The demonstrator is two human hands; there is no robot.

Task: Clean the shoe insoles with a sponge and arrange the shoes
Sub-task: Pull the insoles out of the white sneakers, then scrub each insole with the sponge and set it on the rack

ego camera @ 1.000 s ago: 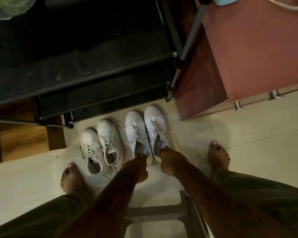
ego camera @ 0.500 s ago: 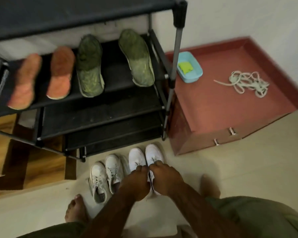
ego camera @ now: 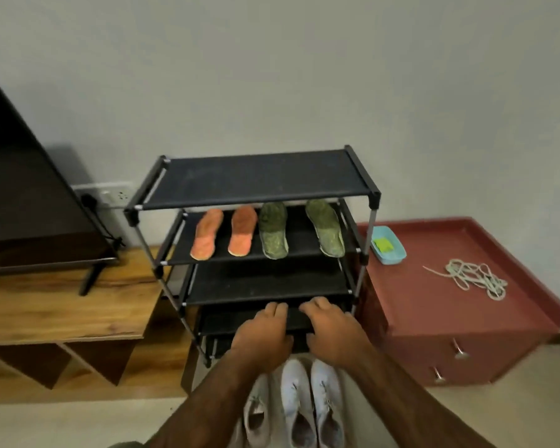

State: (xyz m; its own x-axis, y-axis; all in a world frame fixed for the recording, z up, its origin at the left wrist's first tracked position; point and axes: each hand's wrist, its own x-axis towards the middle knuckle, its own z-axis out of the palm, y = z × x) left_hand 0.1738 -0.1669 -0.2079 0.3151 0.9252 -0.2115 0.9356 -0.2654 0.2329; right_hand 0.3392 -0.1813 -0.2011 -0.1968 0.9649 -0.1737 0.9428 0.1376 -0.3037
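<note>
Two orange insoles [ego camera: 207, 234] and two green insoles [ego camera: 273, 229] lie side by side on the second shelf of a black shoe rack [ego camera: 256, 179]. On the floor in front of the rack stands a pair of white shoes [ego camera: 296, 399], toes toward the rack, with another white shoe [ego camera: 256, 412] to their left, partly hidden by my left arm. My left hand [ego camera: 262, 334] and my right hand [ego camera: 332, 331] hover side by side above the shoes, before the lower shelves, fingers relaxed and holding nothing. A yellow sponge [ego camera: 383, 244] sits in a blue tub [ego camera: 393, 258].
The blue tub and a heap of white laces [ego camera: 472, 278] lie on a red cabinet [ego camera: 466, 321] right of the rack. A wooden stand [ego camera: 62, 305] carrying a dark TV [ego camera: 23, 205] is at the left. A wall socket [ego camera: 110, 195] sits behind the rack.
Both hands have let go of the white pair on the floor and lifted up in front of the rack. The view has tilted up from the floor to the wall.
</note>
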